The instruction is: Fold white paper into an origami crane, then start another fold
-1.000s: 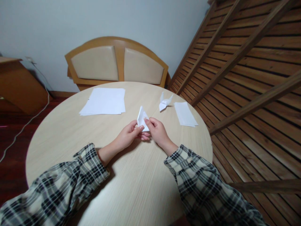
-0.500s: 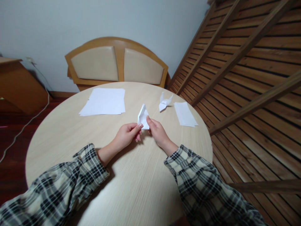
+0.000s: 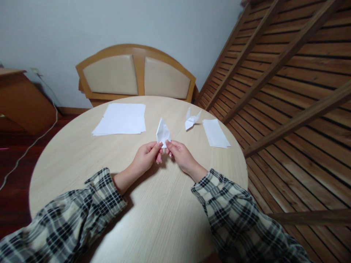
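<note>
A small piece of folded white paper [image 3: 163, 132] stands upright between my two hands, its narrow point facing away from me. My left hand [image 3: 147, 156] pinches its lower left corner, thumb on the front. At the lower right corner, my right hand [image 3: 181, 155] grips it the same way, with the thumb near the bottom edge. The fingers behind the paper are partly hidden. Beyond my right hand sits a white origami crane [image 3: 192, 119] with its tips raised.
The round wooden table [image 3: 153, 212] carries a stack of white sheets [image 3: 122, 118] at the back left and narrower paper sheets [image 3: 216, 133] at the right. Behind it stands a padded headboard [image 3: 141, 71]. Wooden slats [image 3: 287, 109] rise close on the right.
My right thumb has slid down to the paper's lower edge. The folded paper has shifted slightly left and now faces me more squarely. Both hands still hold it.
</note>
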A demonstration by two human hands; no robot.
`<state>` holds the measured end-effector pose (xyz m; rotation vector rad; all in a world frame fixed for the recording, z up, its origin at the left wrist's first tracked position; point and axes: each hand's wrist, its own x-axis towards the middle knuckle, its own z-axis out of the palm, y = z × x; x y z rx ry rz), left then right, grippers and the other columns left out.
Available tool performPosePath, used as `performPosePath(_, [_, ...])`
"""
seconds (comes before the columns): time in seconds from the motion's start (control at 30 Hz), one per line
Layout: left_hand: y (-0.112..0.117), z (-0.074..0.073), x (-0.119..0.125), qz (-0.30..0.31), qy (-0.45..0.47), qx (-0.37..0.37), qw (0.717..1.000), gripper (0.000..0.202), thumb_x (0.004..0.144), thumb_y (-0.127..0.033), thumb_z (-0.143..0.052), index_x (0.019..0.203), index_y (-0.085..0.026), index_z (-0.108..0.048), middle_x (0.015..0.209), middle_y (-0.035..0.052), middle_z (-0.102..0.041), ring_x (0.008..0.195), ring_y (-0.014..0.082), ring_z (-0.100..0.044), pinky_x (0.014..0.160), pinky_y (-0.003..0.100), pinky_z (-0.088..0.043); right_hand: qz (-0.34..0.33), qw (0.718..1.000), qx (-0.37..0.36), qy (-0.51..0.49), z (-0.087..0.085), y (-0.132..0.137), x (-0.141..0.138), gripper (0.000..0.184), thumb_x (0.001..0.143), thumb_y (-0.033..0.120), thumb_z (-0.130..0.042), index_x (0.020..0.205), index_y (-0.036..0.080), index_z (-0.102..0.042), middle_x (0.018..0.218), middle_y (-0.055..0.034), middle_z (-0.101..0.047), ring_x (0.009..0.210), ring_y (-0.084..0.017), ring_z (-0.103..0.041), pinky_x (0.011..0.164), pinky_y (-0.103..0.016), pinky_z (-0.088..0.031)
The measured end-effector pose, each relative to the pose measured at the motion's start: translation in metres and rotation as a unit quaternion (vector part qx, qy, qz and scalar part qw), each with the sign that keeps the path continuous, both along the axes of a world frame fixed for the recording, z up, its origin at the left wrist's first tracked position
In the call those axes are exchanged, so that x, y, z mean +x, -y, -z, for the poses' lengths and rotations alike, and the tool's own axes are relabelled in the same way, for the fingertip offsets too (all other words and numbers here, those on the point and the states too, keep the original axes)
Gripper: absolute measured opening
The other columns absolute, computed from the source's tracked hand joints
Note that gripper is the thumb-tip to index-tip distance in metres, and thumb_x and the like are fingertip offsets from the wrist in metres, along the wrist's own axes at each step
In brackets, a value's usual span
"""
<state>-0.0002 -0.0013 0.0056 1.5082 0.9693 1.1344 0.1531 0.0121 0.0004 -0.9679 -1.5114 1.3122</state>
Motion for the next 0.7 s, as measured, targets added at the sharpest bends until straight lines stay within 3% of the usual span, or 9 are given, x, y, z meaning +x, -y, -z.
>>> performPosePath(0.2, [0.0010, -0.0037, -0.0001, 0.004, 0.007, -0.003, 1.000, 0.044, 0.089, -0.050, -0.054, 0.060, -0.018, -0.055, 0.046, -0.0031, -0.051, 0.043, 0.0090, -0.045, 0.048, 0.022, -0.038, -0.009, 0.999, -0.033, -0.011, 0.0000, 0.0009, -0.0008, 0.051, 0.081, 0.069, -0.053, 0.066, 0.020, -0.051, 0.058, 0.0036, -0.047, 0.050, -0.010, -0.039, 0.049, -0.025, -0.029])
performPosePath(0.57, [0.0002, -0.0023, 0.0004, 0.022, -0.011, 0.007, 1.000, 0.029, 0.088, -0.041, -0.054, 0.072, -0.017, -0.058, 0.057, -0.0008, -0.058, 0.051, 0.0108, -0.050, 0.051, 0.023, -0.038, 0.045, 0.998, 0.022, 0.033, 0.0033, -0.0015, 0.0006, 0.050, 0.083, 0.068, -0.053, 0.065, 0.021, -0.050, 0.049, 0.0068, -0.036, 0.046, -0.010, -0.032, 0.045, -0.025, -0.025])
performPosePath(0.7, [0.0012, -0.0056, 0.0003, 0.018, -0.015, 0.006, 1.000, 0.030, 0.087, -0.040, -0.055, 0.069, -0.016, -0.057, 0.057, -0.0008, -0.057, 0.051, 0.0103, -0.048, 0.051, 0.023, -0.038, 0.028, 0.999, 0.021, 0.016, 0.0023, -0.0008, 0.0002, 0.046, 0.083, 0.064, -0.056, 0.067, 0.020, -0.053, 0.053, 0.0048, -0.045, 0.048, -0.010, -0.038, 0.048, -0.025, -0.031])
